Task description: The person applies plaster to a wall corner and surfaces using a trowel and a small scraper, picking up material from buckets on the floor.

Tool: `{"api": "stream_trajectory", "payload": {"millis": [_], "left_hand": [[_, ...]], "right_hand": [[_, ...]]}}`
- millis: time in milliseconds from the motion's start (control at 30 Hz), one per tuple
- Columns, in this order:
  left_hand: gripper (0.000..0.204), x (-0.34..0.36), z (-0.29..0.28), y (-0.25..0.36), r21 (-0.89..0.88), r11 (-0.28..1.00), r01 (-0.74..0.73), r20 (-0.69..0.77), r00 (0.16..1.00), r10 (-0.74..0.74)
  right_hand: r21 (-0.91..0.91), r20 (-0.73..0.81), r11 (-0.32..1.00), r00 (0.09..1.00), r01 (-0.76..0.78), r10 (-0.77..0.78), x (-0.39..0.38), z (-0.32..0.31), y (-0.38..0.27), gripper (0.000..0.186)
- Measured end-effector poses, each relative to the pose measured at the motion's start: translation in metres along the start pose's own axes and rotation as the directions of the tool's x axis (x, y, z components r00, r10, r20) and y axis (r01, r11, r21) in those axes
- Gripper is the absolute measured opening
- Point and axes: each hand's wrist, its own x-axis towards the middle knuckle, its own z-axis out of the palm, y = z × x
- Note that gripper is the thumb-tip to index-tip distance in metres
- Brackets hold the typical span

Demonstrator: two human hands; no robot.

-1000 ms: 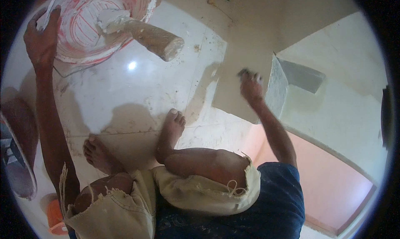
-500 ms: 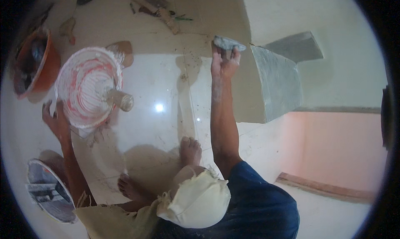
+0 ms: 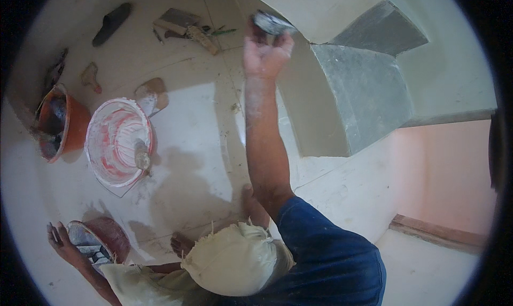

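Swung back from the bucket (image 3: pixel 107 146), the left hand (image 3: pixel 65 246) spreads seemingly empty fingers beside the tub (image 3: pixel 114 234), while the right hand (image 3: pixel 266 54), half closed, grips a smeared tool (image 3: pixel 271 24) at its fingertips, wall (image 3: pixel 316 116) to their right, and any slick residue there could make it slip.

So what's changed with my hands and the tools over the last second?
Your left hand has let go of the pink-streaked bucket and moved back toward you, beside the maroon bucket. Your right hand has moved forward, farther from your body. The view has shifted too. Unchanged: your right hand holds the greyish tool, and the thick-handled tool rests in the pink-streaked bucket.
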Motion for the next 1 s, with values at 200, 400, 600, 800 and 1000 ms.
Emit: {"api": "stream_trajectory", "payload": {"millis": [200,400,600,800,1000], "left_hand": [[0.047,-0.017,0.019,0.138,0.023,0.954,-0.300,0.053,0.953,0.298],[0.042,-0.035,-0.005,0.176,0.103,0.892,-0.439,0.126,0.896,0.427],[0.041,-0.040,0.020,0.193,0.062,0.904,-0.423,0.150,0.899,0.410],[0.042,-0.051,0.017,0.217,0.204,0.807,-0.555,0.194,0.830,0.522],[0.041,-0.044,-0.008,0.195,0.213,0.875,-0.434,0.161,0.899,0.407]], "right_hand": [[0.059,0.043,0.986,0.987,-0.157,0.155,-0.049,0.020,0.022,0.040],[0.213,-0.168,0.976,0.986,0.049,-0.012,-0.005,0.009,-0.046,0.041],[0.204,-0.036,0.973,0.992,-0.113,0.122,-0.027,0.025,-0.005,0.043],[0.259,-0.014,0.944,0.977,-0.202,0.213,-0.039,0.012,-0.002,0.045],[0.281,-0.126,0.959,0.989,-0.044,0.082,-0.014,0.013,-0.045,0.045]]}}
